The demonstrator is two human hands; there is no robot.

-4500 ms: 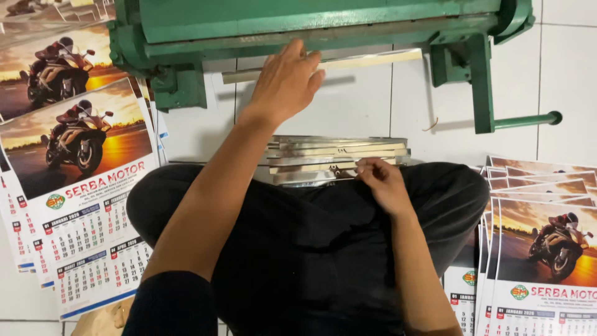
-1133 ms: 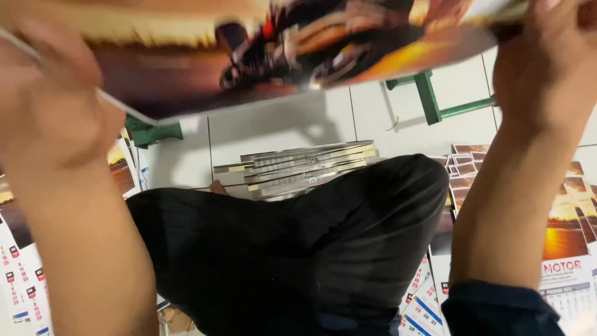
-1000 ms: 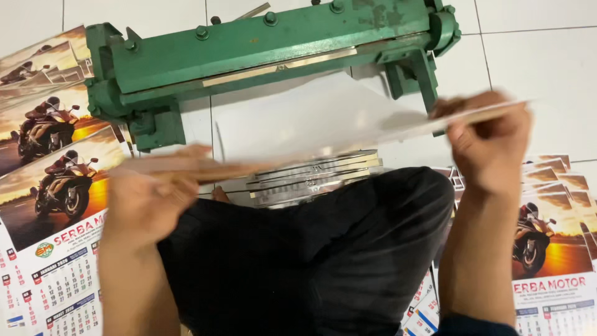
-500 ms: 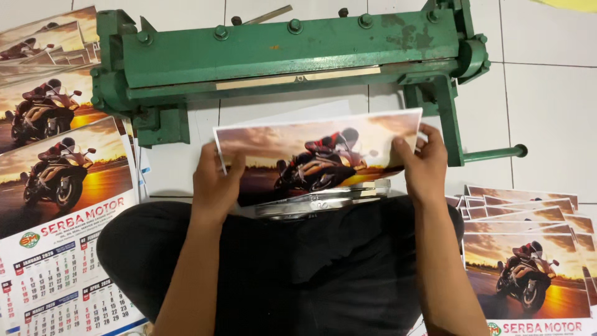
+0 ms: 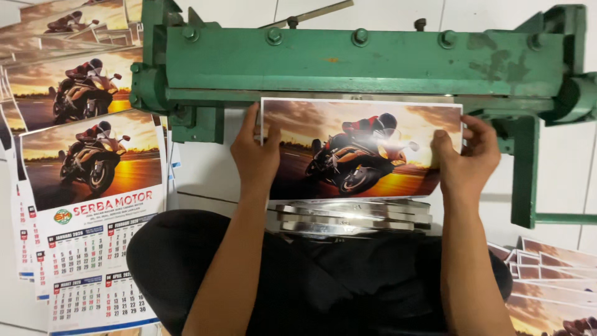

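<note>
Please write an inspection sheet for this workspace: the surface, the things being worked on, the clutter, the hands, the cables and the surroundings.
Surface: white tiled floor; the person sits on it, dark-trousered lap at the bottom of the view.
Job's things: calendar sheet with motorbike photo, upper edge at the slot of the green metal press; stack of thin metal strips lies beneath the sheet.
Clutter: fanned calendar sheets on the left; more prints at the lower right.
Grippers: left hand grips the sheet's left edge; right hand grips its right edge.
Cables: nothing seen.
Surroundings: the press's lever bar sticks out at the right; no other people seen.
</note>
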